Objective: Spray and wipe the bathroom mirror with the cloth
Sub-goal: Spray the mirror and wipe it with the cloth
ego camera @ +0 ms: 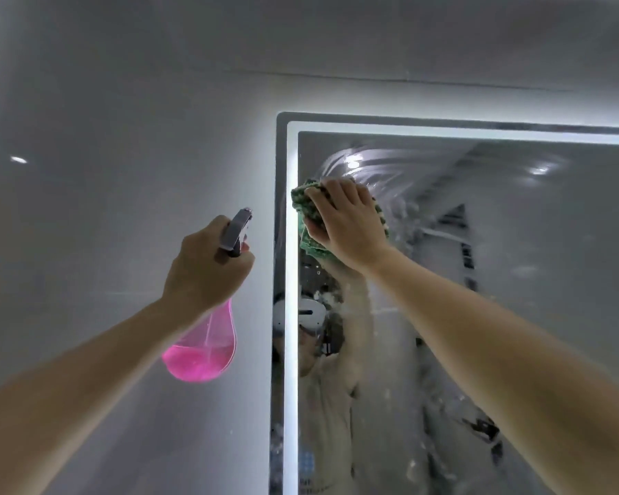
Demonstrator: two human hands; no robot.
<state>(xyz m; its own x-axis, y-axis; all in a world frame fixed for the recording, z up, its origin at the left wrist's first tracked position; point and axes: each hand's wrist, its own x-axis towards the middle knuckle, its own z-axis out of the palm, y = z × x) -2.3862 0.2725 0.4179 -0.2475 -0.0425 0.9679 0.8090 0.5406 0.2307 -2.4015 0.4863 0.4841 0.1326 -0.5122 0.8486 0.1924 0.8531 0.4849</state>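
Two bare hands are working at a lit wall mirror (515, 244). The right hand (347, 223) is pressing a green cloth (310, 212) against the glass near the mirror's upper left corner, just inside the glowing white strip (292, 280) that is running round its edge. Its grip is holding the cloth, with the thumb curling under the bunched fabric and the fingers lying over the top. The cloth is looking crumpled and thick, knobbly in weave, mid green with paler patches, and it is sticking out past the fingers on the left and below the palm.

The left hand (204, 266) is gripping the neck of a spray bottle (208, 348), fingers wrapping it below the grey trigger head (237, 228). The bottle is hanging in the air to the left of the mirror, in front of the grey wall (104, 173), apart from the glass. Its body is clear pink plastic, holding bright pink liquid only in the bottom part.

The glass is looking streaky: curved wipe arcs are showing above the cloth, and foam flecks and droplets are clinging lower down, below and to the right of the cloth. The mirror is reflecting the person's raised arm, a white headset and a pale shirt.
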